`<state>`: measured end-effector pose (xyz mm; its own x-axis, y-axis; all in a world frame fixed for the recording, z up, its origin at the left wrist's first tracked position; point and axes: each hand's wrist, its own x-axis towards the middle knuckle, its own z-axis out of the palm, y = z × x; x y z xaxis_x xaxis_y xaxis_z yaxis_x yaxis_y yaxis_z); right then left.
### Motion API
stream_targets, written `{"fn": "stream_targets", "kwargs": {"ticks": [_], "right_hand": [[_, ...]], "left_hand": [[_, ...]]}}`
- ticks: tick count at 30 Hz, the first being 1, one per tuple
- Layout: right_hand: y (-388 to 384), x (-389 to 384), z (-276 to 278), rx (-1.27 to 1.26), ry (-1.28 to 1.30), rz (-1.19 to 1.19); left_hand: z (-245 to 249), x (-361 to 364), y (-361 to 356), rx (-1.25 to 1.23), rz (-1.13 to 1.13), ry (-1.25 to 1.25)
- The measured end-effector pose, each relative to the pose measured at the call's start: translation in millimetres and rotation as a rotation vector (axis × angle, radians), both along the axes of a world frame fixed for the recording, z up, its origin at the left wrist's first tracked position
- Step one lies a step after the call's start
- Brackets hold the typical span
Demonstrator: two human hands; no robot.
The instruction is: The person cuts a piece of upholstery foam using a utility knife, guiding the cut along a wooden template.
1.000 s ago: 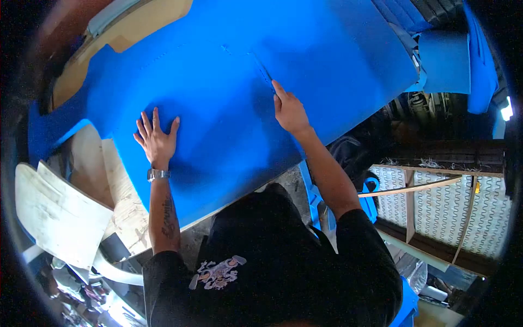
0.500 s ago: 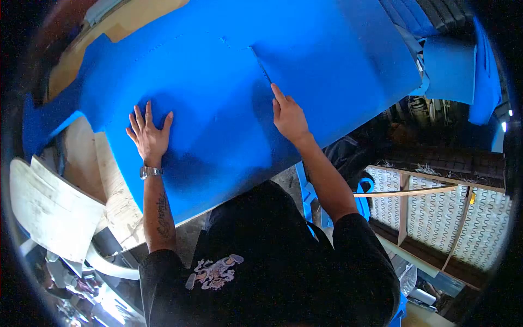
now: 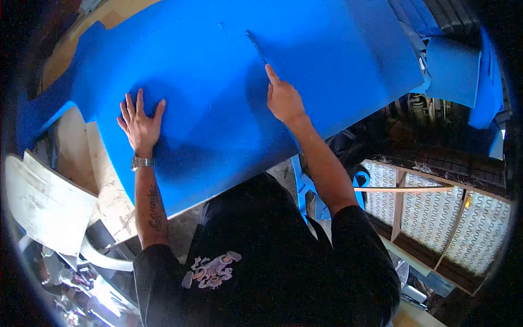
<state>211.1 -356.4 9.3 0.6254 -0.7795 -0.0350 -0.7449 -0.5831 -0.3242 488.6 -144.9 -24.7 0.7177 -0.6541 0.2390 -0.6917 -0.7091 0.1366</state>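
Note:
A large blue foam sheet (image 3: 218,141) spreads across the work surface in front of me. My left hand (image 3: 141,129) lies flat on its left part, fingers spread, with a metal watch (image 3: 143,162) at the wrist. Farther right, my right hand (image 3: 285,102) is closed around the handle end of a thin knife (image 3: 256,47), its index finger stretched along it. The slim dark blade points away from me, its tip at the sheet's surface. A rough, broken cut line (image 3: 220,26) shows in the foam left of the tip. The handle is mostly hidden in my fist.
Curved pale boards (image 3: 52,204) stand at the left below the sheet. A wooden frame with wavy springs (image 3: 430,218) leans at lower right, near a blue plastic chair (image 3: 305,191). More blue foam pieces (image 3: 452,68) hang at the right.
The whole view has shifted, so the sheet and both hands sit higher in the picture. The knife tip stays at nearly the same spot on the foam, and my left hand remains flat.

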Motion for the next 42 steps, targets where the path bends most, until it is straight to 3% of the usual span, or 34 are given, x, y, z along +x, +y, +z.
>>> {"fn": "stream_targets", "kwargs": {"ticks": [19, 25, 37, 40, 42], "right_hand": [[21, -47, 14, 0.122, 0.141, 0.079], [32, -69, 0, 0.033, 0.044, 0.141], [69, -115, 23, 0.114, 0.151, 0.102], [81, -128, 22, 0.097, 0.001, 0.086], [87, -135, 26, 0.174, 0.07, 0.047]], "left_hand": [[-14, 7, 2, -0.004, -0.006, -0.071], [-17, 9, 2, -0.033, -0.017, -0.103], [-24, 12, 4, -0.01, -0.01, -0.135], [-22, 14, 3, -0.003, -0.011, -0.103], [-25, 16, 3, -0.007, -0.016, -0.091]]}}
